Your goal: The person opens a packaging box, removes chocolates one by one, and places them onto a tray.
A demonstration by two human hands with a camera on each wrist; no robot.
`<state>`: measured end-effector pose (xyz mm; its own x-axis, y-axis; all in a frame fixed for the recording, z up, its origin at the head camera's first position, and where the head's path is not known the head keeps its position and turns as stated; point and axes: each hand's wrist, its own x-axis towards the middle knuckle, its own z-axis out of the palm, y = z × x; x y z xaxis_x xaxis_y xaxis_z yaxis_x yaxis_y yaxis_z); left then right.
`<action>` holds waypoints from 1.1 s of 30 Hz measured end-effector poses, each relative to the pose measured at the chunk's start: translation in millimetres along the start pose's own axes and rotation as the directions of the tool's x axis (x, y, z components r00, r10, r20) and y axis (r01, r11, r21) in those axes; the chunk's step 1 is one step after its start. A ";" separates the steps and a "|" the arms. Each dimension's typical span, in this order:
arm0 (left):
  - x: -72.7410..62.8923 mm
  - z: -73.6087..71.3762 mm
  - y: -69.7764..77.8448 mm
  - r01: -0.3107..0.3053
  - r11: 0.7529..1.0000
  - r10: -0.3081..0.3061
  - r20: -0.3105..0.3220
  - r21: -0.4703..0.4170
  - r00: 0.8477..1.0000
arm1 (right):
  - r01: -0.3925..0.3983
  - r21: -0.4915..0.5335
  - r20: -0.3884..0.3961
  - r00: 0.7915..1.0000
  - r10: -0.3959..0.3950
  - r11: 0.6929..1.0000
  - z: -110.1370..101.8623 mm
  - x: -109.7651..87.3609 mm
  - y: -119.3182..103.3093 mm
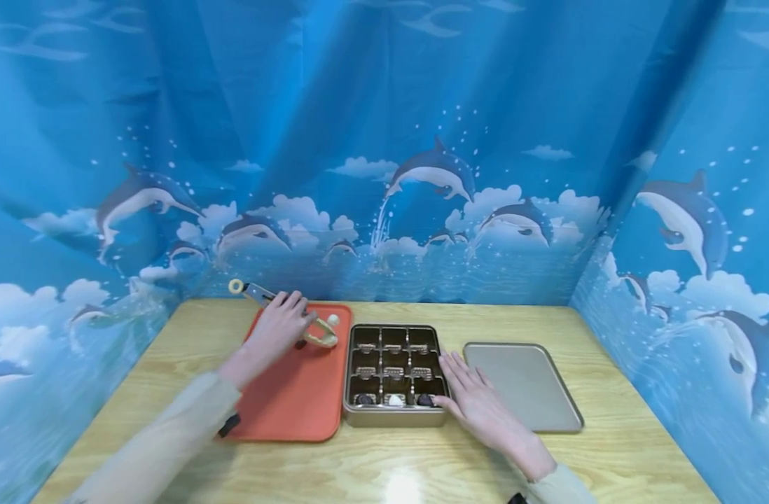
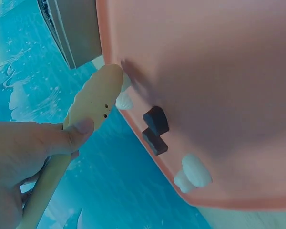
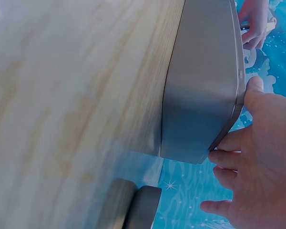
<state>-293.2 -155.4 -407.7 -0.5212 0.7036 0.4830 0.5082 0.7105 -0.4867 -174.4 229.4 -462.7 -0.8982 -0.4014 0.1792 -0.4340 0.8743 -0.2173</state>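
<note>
My left hand (image 1: pixel 280 325) grips a pair of tongs (image 1: pixel 323 336) with cream-coloured tips above the far part of an orange-red tray (image 1: pixel 290 406). White shell-like pieces (image 2: pixel 124 100) lie close behind the tong tip in the left wrist view; whether the tongs touch one cannot be told. Two dark chocolates (image 2: pixel 156 120) and more white pieces (image 2: pixel 196 170) sit on the tray nearby. With fairly straight fingers, my right hand (image 1: pixel 482 409) touches the right rim of a metal box (image 1: pixel 393 418). Its divided insert has dark, white and dark pieces in the front row.
A flat metal lid (image 1: pixel 523 385) lies on the wooden table (image 1: pixel 485 476) to the right of the box, partly behind my right hand. A blue dolphin-print curtain (image 1: pixel 384 140) stands along the back and sides.
</note>
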 end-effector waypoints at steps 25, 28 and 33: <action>-23.1 -21.2 -11.6 0.164 0.984 -0.150 0.165 -0.070 0.975 | -0.010 0.014 0.009 1.000 0.009 1.000 -0.3 0.0 -0.4; -28.1 -29.1 -10.7 0.173 0.979 -0.155 0.151 -0.111 0.976 | -0.013 0.016 0.019 1.000 0.013 1.000 -0.5 0.9 -0.7; -30.9 -38.5 -6.2 0.159 0.974 -0.135 0.152 -0.163 0.979 | -0.011 0.016 0.011 1.000 0.010 1.000 -0.1 1.1 -0.9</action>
<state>-253.9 -181.2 -391.6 -0.6830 0.5920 0.4278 0.5236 0.8053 -0.2783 -175.0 228.2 -462.3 -0.9034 -0.3952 0.1665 -0.4256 0.8741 -0.2342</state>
